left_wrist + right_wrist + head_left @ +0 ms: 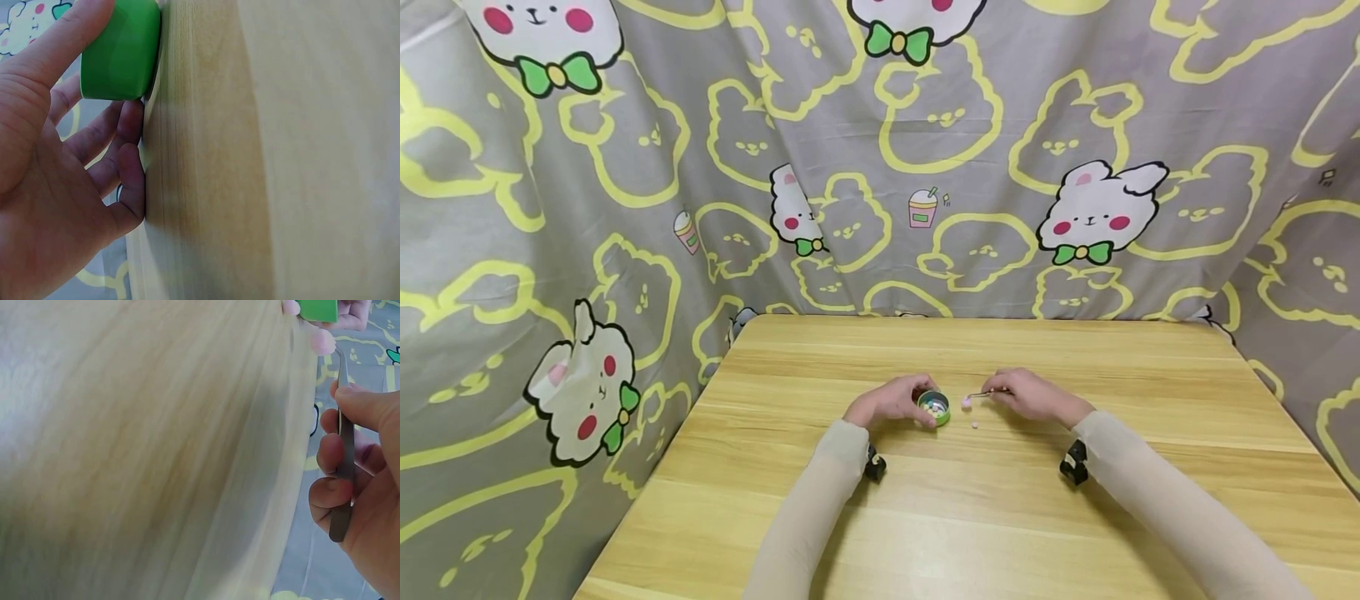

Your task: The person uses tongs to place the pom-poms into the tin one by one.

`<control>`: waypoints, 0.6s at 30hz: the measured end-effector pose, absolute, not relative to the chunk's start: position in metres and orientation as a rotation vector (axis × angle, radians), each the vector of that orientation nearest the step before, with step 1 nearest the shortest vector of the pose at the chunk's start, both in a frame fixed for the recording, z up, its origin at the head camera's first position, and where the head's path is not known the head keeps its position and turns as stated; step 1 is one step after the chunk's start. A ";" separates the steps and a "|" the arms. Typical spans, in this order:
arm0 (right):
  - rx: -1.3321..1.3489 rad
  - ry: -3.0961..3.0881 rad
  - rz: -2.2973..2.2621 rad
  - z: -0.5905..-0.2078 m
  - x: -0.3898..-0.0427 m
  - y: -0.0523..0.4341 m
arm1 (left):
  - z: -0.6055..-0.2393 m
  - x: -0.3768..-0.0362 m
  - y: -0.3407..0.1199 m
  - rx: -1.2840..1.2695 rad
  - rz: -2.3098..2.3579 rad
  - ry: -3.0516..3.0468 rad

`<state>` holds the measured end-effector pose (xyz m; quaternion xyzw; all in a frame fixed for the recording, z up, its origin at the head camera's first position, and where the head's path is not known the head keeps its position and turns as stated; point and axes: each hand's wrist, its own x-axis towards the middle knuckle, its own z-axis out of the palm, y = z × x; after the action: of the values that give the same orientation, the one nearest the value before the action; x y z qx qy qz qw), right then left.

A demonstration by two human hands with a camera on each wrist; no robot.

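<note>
A small round green container stands on the table with several small pastel balls inside. My left hand holds it by the side between thumb and fingers. In my right hand, thumb and fingers pinch a pair of metal tweezers with a bent tip. A fuzzy-looking pink ball is at the tweezer tip, just right of the container. Whether this ball touches the table I cannot tell. One smaller-looking pink ball lies loose on the wood nearby.
The wooden table reaches back to a grey curtain printed with yellow outlines and white cartoon animals. More of that curtain hangs along the left and right sides. Black wrist devices sit below both sleeves.
</note>
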<state>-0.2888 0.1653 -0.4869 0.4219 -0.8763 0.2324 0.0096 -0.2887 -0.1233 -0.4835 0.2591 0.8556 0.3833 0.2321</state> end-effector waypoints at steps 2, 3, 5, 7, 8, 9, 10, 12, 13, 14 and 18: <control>1.300 -2.745 0.739 -0.484 -0.288 0.166 | -0.484 -0.289 -0.123 0.717 1.052 2.352; 1.292 -2.750 0.745 -0.483 -0.288 0.166 | -0.483 -0.289 -0.123 0.718 1.048 2.353; 1.282 -2.756 0.761 -0.480 -0.287 0.167 | -0.484 -0.289 -0.123 0.721 1.045 2.354; 1.268 -2.756 0.769 -0.477 -0.287 0.167 | -0.483 -0.289 -0.123 0.725 1.044 2.353; 1.265 -2.751 0.775 -0.475 -0.287 0.168 | -0.483 -0.288 -0.123 0.728 1.044 2.353; 1.266 -2.740 0.782 -0.474 -0.287 0.168 | -0.483 -0.288 -0.123 0.729 1.040 2.354; 1.265 -2.728 0.788 -0.473 -0.287 0.168 | -0.483 -0.289 -0.123 0.731 1.042 2.354; 1.273 -2.700 0.792 -0.470 -0.287 0.169 | -0.483 -0.289 -0.123 0.737 1.038 2.357; 1.277 -2.689 0.794 -0.469 -0.287 0.168 | -0.483 -0.289 -0.123 0.741 1.036 2.359; 1.280 -2.682 0.793 -0.468 -0.287 0.168 | -0.483 -0.289 -0.123 0.742 1.033 2.360; 1.273 -2.697 0.787 -0.464 -0.286 0.166 | -0.484 -0.290 -0.123 0.746 1.023 2.365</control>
<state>-0.2860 0.1661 -0.4639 0.4126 -0.8740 0.2551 0.0286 -0.2897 -0.1229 -0.4840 0.2708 0.8585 0.3713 0.2277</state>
